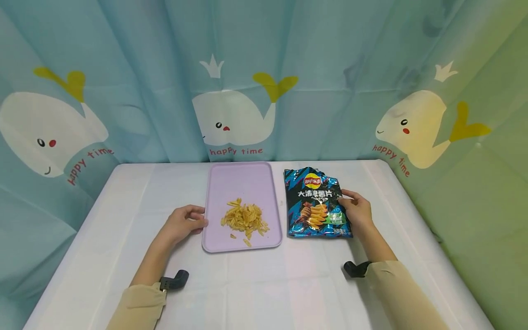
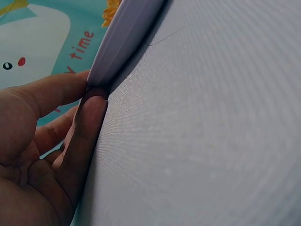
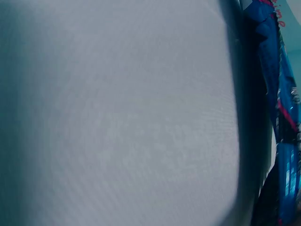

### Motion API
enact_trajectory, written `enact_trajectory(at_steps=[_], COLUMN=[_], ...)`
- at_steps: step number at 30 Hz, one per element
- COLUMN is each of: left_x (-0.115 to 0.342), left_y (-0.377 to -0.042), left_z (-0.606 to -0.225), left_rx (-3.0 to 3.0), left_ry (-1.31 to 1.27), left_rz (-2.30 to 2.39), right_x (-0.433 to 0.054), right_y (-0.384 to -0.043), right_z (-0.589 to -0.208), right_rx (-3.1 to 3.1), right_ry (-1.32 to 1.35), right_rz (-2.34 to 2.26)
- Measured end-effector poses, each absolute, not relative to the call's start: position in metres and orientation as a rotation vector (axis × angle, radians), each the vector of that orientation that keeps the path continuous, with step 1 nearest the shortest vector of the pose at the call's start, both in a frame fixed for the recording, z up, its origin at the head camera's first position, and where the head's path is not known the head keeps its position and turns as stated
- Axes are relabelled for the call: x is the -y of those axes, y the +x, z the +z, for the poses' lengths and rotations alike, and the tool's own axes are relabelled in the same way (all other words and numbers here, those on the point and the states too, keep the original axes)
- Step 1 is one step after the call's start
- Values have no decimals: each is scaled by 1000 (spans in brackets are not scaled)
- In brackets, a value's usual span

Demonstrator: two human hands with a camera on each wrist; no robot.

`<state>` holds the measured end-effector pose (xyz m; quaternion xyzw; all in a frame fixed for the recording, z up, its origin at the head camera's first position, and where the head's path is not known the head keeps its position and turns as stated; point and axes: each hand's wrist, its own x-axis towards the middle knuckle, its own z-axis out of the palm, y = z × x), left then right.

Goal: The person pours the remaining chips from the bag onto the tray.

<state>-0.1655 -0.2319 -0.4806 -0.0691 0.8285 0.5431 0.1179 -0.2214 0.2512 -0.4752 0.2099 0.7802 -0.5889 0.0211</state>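
Observation:
A shallow lilac tray point(image 1: 241, 183) lies at the middle of the table. On its lower half sits a loose pile of small yellow chips point(image 1: 245, 217), with a few strays below. At the tray's left side, my left hand point(image 1: 183, 223) pinches the rim; the left wrist view shows fingertips point(image 2: 94, 110) right at the rim point(image 2: 120, 44), low by the table. Right of the tray is a blue-and-black chip bag point(image 1: 303, 188) with an uneven top edge. My right hand point(image 1: 358, 211) holds its right side, thumb over the front. In the right wrist view only the bag's side point(image 3: 284, 108) shows.
A white cloth covers the table point(image 1: 247, 284). Behind it hangs a teal curtain point(image 1: 321, 114) with whale prints, close to the far edge, continuing along both sides. Black wrist cameras point(image 1: 175, 280) sit at both cuffs.

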Motion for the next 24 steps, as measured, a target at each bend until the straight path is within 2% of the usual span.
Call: enact_trajectory(at_steps=[11,19,24], left_x=[237,239,239], left_y=[-164,-164,-161], left_z=[-484,-485,-474], left_rx=[-2440,-2436,-2455], left_ry=[-237,-234,-131], left_rz=[1560,1563,1513], right_x=[-244,-241,-239], right_y=[-222,-211,-199], right_z=[-480,-470,-455], right_rx=[-2526,-3029,-3061], right_ry=[575,200,25], right_rz=[-1712,-987,-877])
